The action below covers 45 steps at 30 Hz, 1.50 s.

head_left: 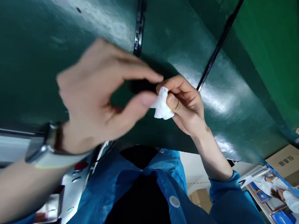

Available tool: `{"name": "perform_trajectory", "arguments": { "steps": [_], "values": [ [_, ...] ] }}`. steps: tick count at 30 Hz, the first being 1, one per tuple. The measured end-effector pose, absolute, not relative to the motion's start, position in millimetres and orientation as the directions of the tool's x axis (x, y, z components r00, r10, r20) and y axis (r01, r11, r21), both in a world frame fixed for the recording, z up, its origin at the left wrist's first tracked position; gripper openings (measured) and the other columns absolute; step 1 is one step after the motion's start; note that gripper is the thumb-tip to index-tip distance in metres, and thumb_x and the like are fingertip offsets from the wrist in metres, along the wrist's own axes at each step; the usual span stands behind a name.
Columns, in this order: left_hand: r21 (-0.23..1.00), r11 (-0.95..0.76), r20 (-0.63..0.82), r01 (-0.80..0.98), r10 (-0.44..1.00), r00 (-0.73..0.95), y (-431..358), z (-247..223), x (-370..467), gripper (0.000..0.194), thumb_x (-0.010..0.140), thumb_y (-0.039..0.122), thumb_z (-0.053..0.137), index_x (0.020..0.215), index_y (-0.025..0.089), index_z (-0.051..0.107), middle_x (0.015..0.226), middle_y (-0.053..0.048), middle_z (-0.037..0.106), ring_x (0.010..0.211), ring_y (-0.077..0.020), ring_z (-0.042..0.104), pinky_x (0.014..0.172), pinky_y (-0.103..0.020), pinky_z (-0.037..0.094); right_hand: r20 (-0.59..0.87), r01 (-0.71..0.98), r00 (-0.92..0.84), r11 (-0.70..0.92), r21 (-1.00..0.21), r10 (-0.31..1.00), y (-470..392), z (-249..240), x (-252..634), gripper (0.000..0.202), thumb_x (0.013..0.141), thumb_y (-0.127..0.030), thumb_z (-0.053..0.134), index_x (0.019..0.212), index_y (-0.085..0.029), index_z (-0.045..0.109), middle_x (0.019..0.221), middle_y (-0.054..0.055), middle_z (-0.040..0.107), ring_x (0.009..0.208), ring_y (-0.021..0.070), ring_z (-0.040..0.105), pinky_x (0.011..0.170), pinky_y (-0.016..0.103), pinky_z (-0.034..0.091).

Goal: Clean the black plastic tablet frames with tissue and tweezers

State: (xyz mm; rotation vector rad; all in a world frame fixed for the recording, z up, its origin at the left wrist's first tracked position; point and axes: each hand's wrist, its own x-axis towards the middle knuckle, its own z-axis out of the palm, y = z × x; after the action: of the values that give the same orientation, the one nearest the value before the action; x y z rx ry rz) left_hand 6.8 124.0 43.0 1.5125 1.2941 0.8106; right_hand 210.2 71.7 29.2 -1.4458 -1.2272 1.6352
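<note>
A small crumpled white piece (164, 106), tissue-like or cloth-like, is pinched between the thumb and index finger of my right hand (188, 105). Close on its left is my left hand (99, 89), somewhat smeared by motion, with a watch (45, 142) on its wrist. The left thumb and index finger are stretched out and apart, with a gap between their tips. The left thumb tip is right beside the white piece; whether it touches is hard to tell. Both hands are above the dark green tabletop (25, 69).
Two thin black strips (140, 16) (219, 47) run across the tabletop, ending near my hands. At the right, beyond the table edge, are a cardboard box (292, 161), blue bins (282, 220) and another person in a white cap (292, 201).
</note>
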Motion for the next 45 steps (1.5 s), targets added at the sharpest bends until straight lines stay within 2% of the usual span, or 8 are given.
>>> {"name": "perform_trajectory", "arguments": {
  "steps": [3, 8, 13, 17, 23, 30, 40, 45],
  "values": [
    [0.896, -0.240, 0.095, 0.373, 0.926, 0.366, 98, 65, 17, 0.027, 0.093, 0.026, 0.083, 0.120, 0.022, 0.082, 0.111, -0.005, 0.083, 0.105, -0.0200, 0.079, 0.093, -0.035, 0.065, -0.410, -0.063, -0.177, -0.426, -0.902, 0.895, 69, 34, 207, 0.059, 0.098, -0.081, 0.063, 0.111, -0.023, 0.068, 0.099, 0.001, 0.081, 0.072, 0.0073, 0.071, 0.059, 0.017, 0.059],
    [0.957, -0.023, -0.030, 0.288, 0.983, 0.179, 90, 52, 19, 0.010, 0.097, 0.022, 0.080, 0.107, 0.019, 0.079, 0.098, 0.000, 0.079, 0.083, -0.0074, 0.073, 0.073, -0.018, 0.055, -0.495, -0.115, -0.156, -0.513, -0.850, 0.855, 65, 42, 207, 0.060, 0.090, -0.082, 0.073, 0.110, -0.025, 0.070, 0.108, 0.000, 0.081, 0.080, 0.0078, 0.072, 0.067, 0.018, 0.063],
    [0.958, 0.126, -0.161, 0.258, 0.980, 0.120, 90, 52, 11, 0.013, 0.100, 0.030, 0.077, 0.103, 0.018, 0.080, 0.078, 0.004, 0.073, 0.060, -0.0011, 0.056, 0.055, -0.012, 0.042, -0.439, -0.160, -0.109, -0.451, -0.878, 0.892, 63, 51, 215, 0.034, 0.097, -0.052, 0.083, 0.108, -0.022, 0.074, 0.103, 0.001, 0.080, 0.084, 0.0088, 0.075, 0.083, 0.023, 0.069],
    [0.937, 0.172, -0.219, 0.305, 0.968, 0.126, 89, 55, 2, 0.016, 0.100, 0.033, 0.074, 0.101, 0.018, 0.081, 0.070, 0.005, 0.066, 0.054, -0.0011, 0.048, 0.051, -0.012, 0.037, -0.352, -0.017, 0.019, -0.351, -0.936, 0.936, 62, 62, 223, 0.021, 0.104, -0.036, 0.078, 0.112, -0.017, 0.074, 0.095, -0.001, 0.078, 0.080, 0.0062, 0.073, 0.071, 0.017, 0.062],
    [0.875, 0.245, -0.330, 0.419, 0.933, 0.144, 88, 60, -4, 0.023, 0.100, 0.038, 0.068, 0.099, 0.020, 0.083, 0.073, 0.005, 0.070, 0.061, -0.0029, 0.055, 0.058, -0.014, 0.039, -0.235, 0.310, -0.165, -0.176, -0.934, 0.958, 73, 95, 223, 0.031, 0.109, -0.012, 0.065, 0.138, -0.018, 0.074, 0.097, -0.004, 0.075, 0.089, 0.0056, 0.072, 0.092, 0.020, 0.065],
    [0.899, 0.135, -0.243, 0.417, 0.945, 0.218, 90, 58, -10, 0.027, 0.103, 0.039, 0.066, 0.097, 0.020, 0.085, 0.073, 0.003, 0.074, 0.061, -0.0064, 0.058, 0.055, -0.020, 0.037, -0.202, 0.431, -0.319, -0.048, -0.901, 0.926, 85, 89, 223, 0.022, 0.115, -0.023, 0.058, 0.122, -0.024, 0.078, 0.111, -0.005, 0.078, 0.100, 0.0077, 0.073, 0.099, 0.024, 0.066],
    [0.868, -0.080, 0.003, 0.491, 0.988, 0.155, 71, 56, 0, 0.017, 0.087, 0.024, 0.090, 0.104, 0.023, 0.088, 0.090, -0.001, 0.084, 0.076, -0.0112, 0.073, 0.069, -0.023, 0.050, -0.023, 0.459, -0.137, 0.043, -0.888, 0.990, 68, 80, 207, 0.024, 0.116, -0.024, 0.056, 0.119, -0.022, 0.079, 0.116, 0.002, 0.076, 0.109, 0.0120, 0.073, 0.103, 0.029, 0.067],
    [0.927, -0.018, 0.007, 0.373, 0.999, 0.031, 67, 54, 5, 0.012, 0.090, 0.028, 0.088, 0.097, 0.020, 0.083, 0.085, 0.000, 0.082, 0.068, -0.0087, 0.065, 0.063, -0.023, 0.042, -0.177, 0.431, -0.098, -0.118, -0.894, 0.979, 58, 80, 198, 0.031, 0.119, -0.031, 0.048, 0.132, -0.025, 0.076, 0.117, 0.002, 0.077, 0.100, 0.0108, 0.075, 0.096, 0.028, 0.071]
  ]
}}
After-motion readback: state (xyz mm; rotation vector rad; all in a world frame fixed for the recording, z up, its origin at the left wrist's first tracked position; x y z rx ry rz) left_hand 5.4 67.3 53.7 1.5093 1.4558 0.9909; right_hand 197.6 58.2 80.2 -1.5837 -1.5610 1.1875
